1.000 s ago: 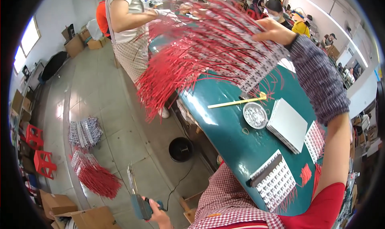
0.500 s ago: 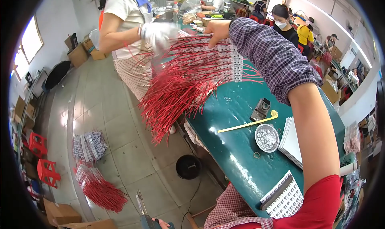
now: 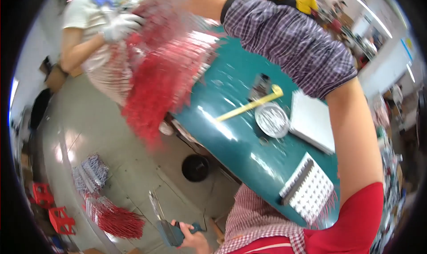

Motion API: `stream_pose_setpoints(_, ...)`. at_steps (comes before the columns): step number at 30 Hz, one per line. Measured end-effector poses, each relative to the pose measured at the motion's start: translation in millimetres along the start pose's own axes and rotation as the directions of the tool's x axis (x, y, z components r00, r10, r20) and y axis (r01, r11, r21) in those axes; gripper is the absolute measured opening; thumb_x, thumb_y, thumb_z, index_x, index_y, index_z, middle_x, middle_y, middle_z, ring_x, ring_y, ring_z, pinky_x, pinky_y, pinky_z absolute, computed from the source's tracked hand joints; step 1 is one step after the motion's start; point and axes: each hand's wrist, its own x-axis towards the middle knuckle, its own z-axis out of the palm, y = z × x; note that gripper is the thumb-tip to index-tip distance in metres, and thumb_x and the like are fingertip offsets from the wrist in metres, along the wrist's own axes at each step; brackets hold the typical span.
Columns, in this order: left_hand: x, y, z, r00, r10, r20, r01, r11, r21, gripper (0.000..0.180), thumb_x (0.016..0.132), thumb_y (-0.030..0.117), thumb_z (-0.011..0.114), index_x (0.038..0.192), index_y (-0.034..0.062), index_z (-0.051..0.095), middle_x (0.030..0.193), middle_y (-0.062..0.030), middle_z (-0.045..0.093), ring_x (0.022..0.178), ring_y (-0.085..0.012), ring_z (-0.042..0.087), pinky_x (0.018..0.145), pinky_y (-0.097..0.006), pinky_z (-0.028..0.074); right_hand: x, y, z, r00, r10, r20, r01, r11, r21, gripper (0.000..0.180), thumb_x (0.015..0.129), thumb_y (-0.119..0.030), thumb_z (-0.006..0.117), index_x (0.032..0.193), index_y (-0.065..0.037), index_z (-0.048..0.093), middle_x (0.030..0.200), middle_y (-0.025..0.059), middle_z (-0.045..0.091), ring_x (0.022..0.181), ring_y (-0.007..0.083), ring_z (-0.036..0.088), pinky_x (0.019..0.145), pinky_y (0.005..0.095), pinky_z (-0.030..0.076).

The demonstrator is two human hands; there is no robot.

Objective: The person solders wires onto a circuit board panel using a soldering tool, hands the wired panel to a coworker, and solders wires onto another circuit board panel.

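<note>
At the lower edge my left hand is wrapped round the handle of a teal power tool with a long, narrow metal tip. My right arm reaches across to the upper left. There my right hand is blurred and partly cut off by the top edge, closed on a sheaf of red wires; its fingertips are hard to make out. Below, a thick bundle of red wires hangs over the table's left edge, blurred, attached to pale strips. A co-worker's white-gloved hand is beside the wires.
On the green table lie a yellow strip, a round metal dish, a stack of white sheets and a dotted white panel. A black bucket and wire bundles are on the floor.
My right hand has moved left and up with the red wires, which now smear with motion. More of my left hand and its tool shows. The view has shifted.
</note>
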Motion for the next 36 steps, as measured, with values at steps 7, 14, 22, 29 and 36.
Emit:
stream_pose_setpoints(7, -25.8, 0.1, 47.5, 0.916, 0.015, 0.401, 0.027, 0.995, -0.098, 0.028, 0.089, -0.003, 0.061, 0.114, -0.0134, 0.054, 0.064, -0.002, 0.044, 0.055, -0.0103, 0.04, 0.055, -0.023, 0.036, -225.2, -73.3, -242.2, 0.951, 0.307, 0.043, -0.299, 0.944, -0.139, 0.008, 0.082, -0.001, 0.066, 0.086, -0.003, 0.059, 0.081, 0.0139, 0.055, 0.079, 0.0349, 0.057, 0.067, 0.0425, 0.047)
stream_pose_setpoints(14, -64.4, 12.7, 66.4, 0.653, -0.044, 0.756, 0.103, 0.994, -0.032, 0.041, 0.092, -0.006, 0.057, 0.13, -0.0107, 0.042, 0.131, -0.0209, 0.055, 0.059, -0.0118, 0.043, 0.052, -0.025, 0.039, -551.6, -208.7, -401.5, 0.328, 0.93, 0.164, -0.815, 0.367, -0.448, 0.006, 0.081, -0.006, 0.07, 0.086, -0.004, 0.069, 0.088, 0.0119, 0.067, 0.085, 0.0336, 0.062, 0.074, 0.0423, 0.051)
stream_pose_setpoints(22, -126.1, 23.1, 59.0, 0.445, 0.07, 0.893, 0.001, 0.997, -0.079, 0.03, 0.093, -0.002, 0.057, 0.121, -0.011, 0.051, 0.11, -0.0203, 0.06, 0.057, -0.0119, 0.044, 0.053, -0.027, 0.039, -624.5, -294.9, -385.6, 0.272, 0.952, 0.139, -0.839, 0.306, -0.45, 0.026, 0.077, -0.003, 0.074, 0.102, -0.003, 0.068, 0.102, 0.0084, 0.064, 0.098, 0.0302, 0.059, 0.084, 0.0397, 0.051)
stream_pose_setpoints(29, -186.7, 31.4, 18.3, 0.443, 0.101, 0.891, -0.044, 0.995, -0.091, 0.033, 0.091, -0.006, 0.056, 0.123, -0.0121, 0.05, 0.106, -0.0203, 0.062, 0.06, -0.0115, 0.047, 0.053, -0.025, 0.039, -659.1, -265.4, -360.2, 0.459, 0.868, 0.19, -0.623, 0.467, -0.628, 0.002, 0.076, -0.006, 0.06, 0.078, -0.005, 0.061, 0.084, 0.0092, 0.056, 0.084, 0.0255, 0.057, 0.072, 0.0349, 0.052)
stream_pose_setpoints(36, -202.2, 32.0, -1.8, 0.405, 0.077, 0.911, -0.114, 0.993, -0.034, 0.037, 0.094, -0.005, 0.057, 0.129, -0.0066, 0.046, 0.128, -0.0202, 0.058, 0.064, -0.011, 0.048, 0.056, -0.026, 0.042, -666.0, -248.5, -353.2, 0.449, 0.861, 0.238, -0.593, 0.487, -0.642, 0.009, 0.074, -0.004, 0.061, 0.08, -0.006, 0.055, 0.082, 0.0104, 0.056, 0.084, 0.0292, 0.058, 0.069, 0.039, 0.051)
